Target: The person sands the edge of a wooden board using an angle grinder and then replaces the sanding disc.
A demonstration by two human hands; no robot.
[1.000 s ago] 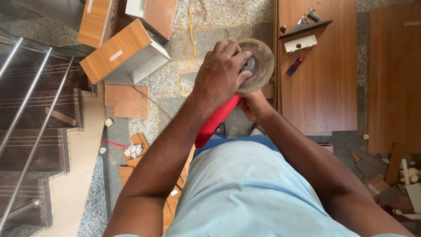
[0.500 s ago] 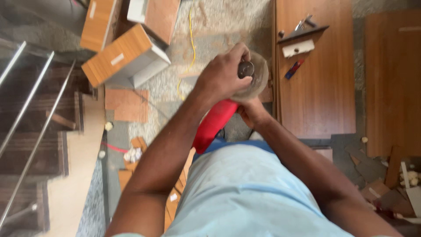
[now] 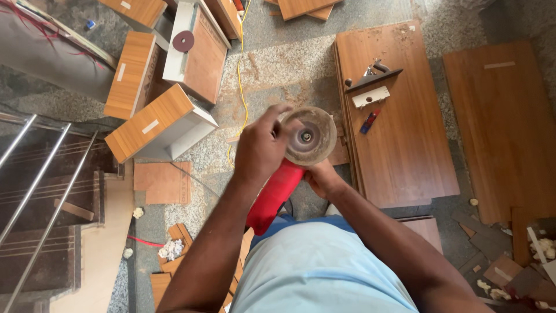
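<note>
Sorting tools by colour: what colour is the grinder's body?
Red, on the grinder body, seen best in the head view.
</note>
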